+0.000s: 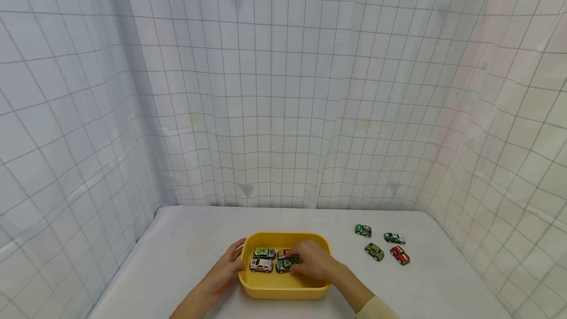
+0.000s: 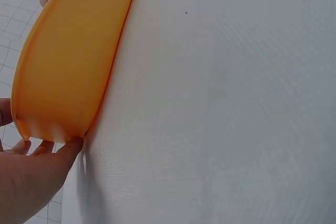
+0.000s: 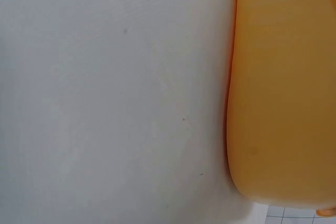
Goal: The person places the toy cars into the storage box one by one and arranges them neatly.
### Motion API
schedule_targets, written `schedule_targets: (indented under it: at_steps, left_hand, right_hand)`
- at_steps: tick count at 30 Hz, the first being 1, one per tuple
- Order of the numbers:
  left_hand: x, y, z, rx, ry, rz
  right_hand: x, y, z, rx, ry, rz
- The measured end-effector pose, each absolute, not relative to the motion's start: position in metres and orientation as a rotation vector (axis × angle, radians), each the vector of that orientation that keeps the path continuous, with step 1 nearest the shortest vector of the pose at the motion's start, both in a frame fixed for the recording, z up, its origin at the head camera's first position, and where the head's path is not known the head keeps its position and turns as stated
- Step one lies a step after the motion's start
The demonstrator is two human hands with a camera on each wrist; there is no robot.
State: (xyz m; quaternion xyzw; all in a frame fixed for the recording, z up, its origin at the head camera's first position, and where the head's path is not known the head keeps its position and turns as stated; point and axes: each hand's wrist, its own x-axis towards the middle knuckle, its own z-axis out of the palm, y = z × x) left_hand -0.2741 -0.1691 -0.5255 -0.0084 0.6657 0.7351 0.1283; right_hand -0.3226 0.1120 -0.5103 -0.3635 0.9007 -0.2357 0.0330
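Observation:
A yellow tray with rounded corners holds several toy cars. My left hand rests its fingertips against the tray's left end wall; the left wrist view shows the same fingers touching the outside of that wall. Inside the tray, my right hand pinches the right end of a dark green toy car. Partly covered by that hand is an orange toy car behind it. To their left sit a bright green toy car and a pale pink toy car.
On the white table, right of the tray, stand a green toy car, a black-and-white one, an olive camouflage one and a red one. White gridded curtains enclose the back and sides.

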Motion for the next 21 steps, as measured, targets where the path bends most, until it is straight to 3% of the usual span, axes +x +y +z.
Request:
schedule_targets:
  at_steps: [21]
  left_hand:
    - [-0.2726,-0.1692,-0.5236,-0.024,1.933,2.141]
  right_hand:
    - [-0.3230,0.1207,-0.5063,-1.128,2.747,-0.986]
